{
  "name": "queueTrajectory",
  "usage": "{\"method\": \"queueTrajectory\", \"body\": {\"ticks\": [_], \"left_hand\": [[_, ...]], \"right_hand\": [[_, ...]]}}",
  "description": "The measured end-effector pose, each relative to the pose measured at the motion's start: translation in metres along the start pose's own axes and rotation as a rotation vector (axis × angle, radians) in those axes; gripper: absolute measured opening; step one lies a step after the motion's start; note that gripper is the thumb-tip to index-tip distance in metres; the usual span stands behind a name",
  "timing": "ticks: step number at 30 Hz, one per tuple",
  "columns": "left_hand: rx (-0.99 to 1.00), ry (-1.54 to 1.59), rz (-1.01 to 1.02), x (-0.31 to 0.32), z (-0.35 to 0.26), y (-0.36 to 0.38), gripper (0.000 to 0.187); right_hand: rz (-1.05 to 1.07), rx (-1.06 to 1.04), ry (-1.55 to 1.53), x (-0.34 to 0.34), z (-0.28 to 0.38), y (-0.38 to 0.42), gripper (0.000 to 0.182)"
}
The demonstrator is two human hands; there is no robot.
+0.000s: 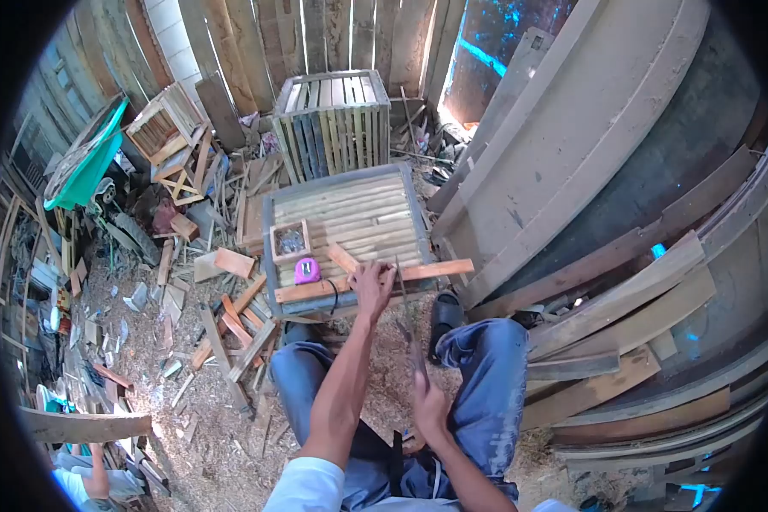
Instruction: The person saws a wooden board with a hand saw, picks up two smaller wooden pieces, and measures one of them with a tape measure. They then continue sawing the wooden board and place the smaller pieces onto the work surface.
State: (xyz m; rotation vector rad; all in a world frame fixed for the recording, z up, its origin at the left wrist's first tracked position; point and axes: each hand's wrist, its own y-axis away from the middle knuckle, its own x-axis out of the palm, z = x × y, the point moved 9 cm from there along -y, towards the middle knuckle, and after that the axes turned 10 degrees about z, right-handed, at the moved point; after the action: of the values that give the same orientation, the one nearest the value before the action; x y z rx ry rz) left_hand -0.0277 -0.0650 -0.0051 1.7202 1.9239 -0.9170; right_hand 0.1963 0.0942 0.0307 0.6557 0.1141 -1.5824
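Observation:
A long wooden strip lies across the front of a low slatted table. My left hand presses down on this strip, its fingers closed over it near the middle. A handsaw is in my right hand, fingers wrapped round its handle. The blade points away from me and crosses the strip just right of my left fingers; how deep it sits in the wood cannot be made out. A short wood piece lies at an angle beside my left hand. Left of it is a pink tape measure.
A small wooden box holding small metal bits sits on the table. Behind stands a slatted crate. Offcuts litter the floor at left; long boards lean at right. Another person's arm shows at lower left.

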Motion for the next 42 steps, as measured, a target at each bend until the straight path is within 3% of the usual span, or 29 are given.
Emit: {"method": "queueTrajectory", "body": {"ticks": [1, 2, 5, 6, 9, 12, 20, 23, 26, 30, 36, 42], "left_hand": [[-0.009, 0.003, 0.020, 0.004, 0.003, 0.008, 0.023], [-0.014, 0.011, 0.029, 0.003, 0.002, 0.007, 0.024], [-0.051, 0.028, 0.039, 0.003, 0.011, 0.001, 0.024], [-0.035, 0.033, 0.044, 0.002, 0.007, 0.003, 0.024], [-0.040, 0.064, 0.061, 0.001, 0.005, 0.003, 0.022], [-0.036, 0.060, 0.070, 0.000, 0.004, 0.003, 0.024], [0.169, 0.047, 0.079, -0.023, -0.013, 0.024, 0.053], [0.254, 0.150, 0.140, -0.023, -0.012, 0.024, 0.052], [0.320, 0.027, 0.191, -0.022, -0.013, 0.029, 0.065], [0.347, -0.070, 0.212, -0.024, -0.023, 0.034, 0.073], [0.195, -0.004, 0.256, -0.022, -0.024, 0.019, 0.068], [0.265, -0.081, 0.164, -0.010, -0.028, -0.004, 0.056]], "right_hand": [[-0.047, -0.010, -0.048, 0.004, 0.000, -0.004, 0.049], [0.039, 0.089, 0.031, 0.014, 0.003, -0.024, 0.050], [0.026, 0.018, 0.059, 0.040, -0.026, -0.040, 0.050], [0.015, 0.008, -0.064, 0.034, -0.021, -0.037, 0.051], [-0.069, -0.091, 0.087, 0.010, 0.006, -0.030, 0.052], [0.008, -0.066, 0.012, 0.008, 0.004, -0.033, 0.052], [-0.094, -0.126, -0.043, -0.007, -0.003, -0.036, 0.052], [-0.068, -0.097, -0.031, -0.013, 0.010, -0.032, 0.052], [-0.162, -0.217, -0.014, -0.018, 0.009, -0.031, 0.053], [-0.167, -0.191, -0.036, -0.020, 0.002, -0.030, 0.054], [-0.200, -0.177, -0.107, -0.031, 0.007, -0.024, 0.053], [-0.211, -0.149, -0.157, -0.037, 0.003, -0.031, 0.053]]}}
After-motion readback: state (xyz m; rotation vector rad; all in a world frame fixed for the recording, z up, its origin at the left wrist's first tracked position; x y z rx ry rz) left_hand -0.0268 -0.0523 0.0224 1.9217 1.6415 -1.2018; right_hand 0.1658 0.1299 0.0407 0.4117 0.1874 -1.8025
